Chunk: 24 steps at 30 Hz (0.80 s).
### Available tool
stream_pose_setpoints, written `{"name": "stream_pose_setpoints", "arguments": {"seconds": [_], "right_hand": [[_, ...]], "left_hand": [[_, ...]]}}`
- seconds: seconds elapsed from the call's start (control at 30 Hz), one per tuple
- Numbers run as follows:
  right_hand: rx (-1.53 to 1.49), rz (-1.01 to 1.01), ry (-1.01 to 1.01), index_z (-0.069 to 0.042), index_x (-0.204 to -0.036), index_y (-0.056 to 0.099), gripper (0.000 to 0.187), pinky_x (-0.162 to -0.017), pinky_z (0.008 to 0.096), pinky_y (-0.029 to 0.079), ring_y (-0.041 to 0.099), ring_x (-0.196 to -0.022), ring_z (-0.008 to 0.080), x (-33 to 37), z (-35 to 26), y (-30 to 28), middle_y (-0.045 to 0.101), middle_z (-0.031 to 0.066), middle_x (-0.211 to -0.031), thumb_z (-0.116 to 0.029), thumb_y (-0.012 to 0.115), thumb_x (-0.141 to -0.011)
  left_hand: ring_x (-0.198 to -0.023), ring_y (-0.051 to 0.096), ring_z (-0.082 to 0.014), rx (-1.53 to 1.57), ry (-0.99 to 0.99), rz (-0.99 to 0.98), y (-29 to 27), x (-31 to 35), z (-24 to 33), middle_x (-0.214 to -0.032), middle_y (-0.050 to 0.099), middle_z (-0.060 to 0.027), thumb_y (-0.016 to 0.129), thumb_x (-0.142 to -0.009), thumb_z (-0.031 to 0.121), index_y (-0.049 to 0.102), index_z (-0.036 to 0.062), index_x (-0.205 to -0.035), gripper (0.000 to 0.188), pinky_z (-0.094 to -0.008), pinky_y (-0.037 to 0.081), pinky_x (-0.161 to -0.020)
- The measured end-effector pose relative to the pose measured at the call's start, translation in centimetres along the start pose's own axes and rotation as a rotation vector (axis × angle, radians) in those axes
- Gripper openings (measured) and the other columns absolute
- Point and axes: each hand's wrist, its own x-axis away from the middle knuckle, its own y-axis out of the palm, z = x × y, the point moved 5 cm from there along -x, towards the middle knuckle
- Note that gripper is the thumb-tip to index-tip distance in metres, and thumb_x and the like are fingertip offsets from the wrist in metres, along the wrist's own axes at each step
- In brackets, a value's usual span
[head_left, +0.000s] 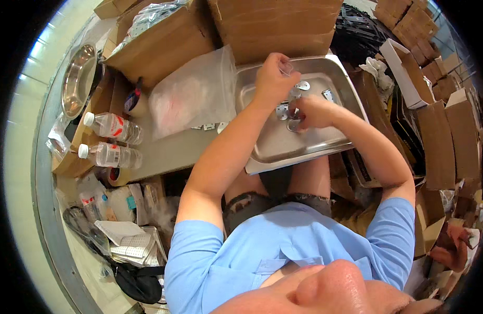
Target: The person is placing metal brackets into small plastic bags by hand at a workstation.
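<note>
A shallow metal tray [325, 142] rests over my knees, holding several small shiny metal plates with holes. My left hand [273, 81] is above the tray's far left part, fingers pinched on a small clear plastic bag [286, 68]. Lower in the tray, my right hand [315, 112] has its fingers curled down among the metal pieces, closed on a small metal piece [293, 124] partly hidden by the fingertips. Beside those fingers lies a holed metal plate [281, 111]. Another plate [302, 85] sits just below my left hand, and one more [328, 95] lies toward the right wall.
Left of the tray, a large translucent plastic bag [191, 94] lies on a board [163, 154] with a few metal pieces. Two clear water bottles [115, 128] lie further left, near a steel bowl [79, 81]. Cardboard boxes [275, 26] stand behind the tray and along the right.
</note>
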Motion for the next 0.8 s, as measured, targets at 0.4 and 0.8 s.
{"name": "stream_pose_setpoints", "arguments": {"seconds": [0.4, 0.8], "right_hand": [[0.074, 0.141, 0.027, -0.005, -0.096, 0.063, 0.039, -0.076, 0.0419, 0.048, 0.062, -0.088, 0.0334, 3.7, 0.7, -3.0, 0.065, 0.0158, -0.091, -0.016, 0.076, -0.061], [-0.226, 0.549, -0.239, 0.0, -0.095, 0.059, 0.029, -0.065, 0.0313, 0.047, 0.061, -0.07, 0.0174, 4.8, -1.5, -9.7, 0.061, 0.0112, -0.075, -0.008, 0.07, -0.069]], "left_hand": [[-0.075, 0.062, -0.0201, -0.054, -0.021, -0.214, 1.1, 0.4, -1.3, -0.081, 0.064, -0.0099, 0.074, -0.061, 0.015, 0.058, 0.001, -0.096, 0.041, -0.031, 0.049, -0.068], [-0.075, 0.057, -0.0127, 0.519, -0.311, -0.624, 3.0, 2.2, 0.9, -0.085, 0.058, -0.004, 0.073, -0.069, 0.005, 0.053, 0.0021, -0.106, 0.042, -0.0285, 0.047, -0.064]]}}
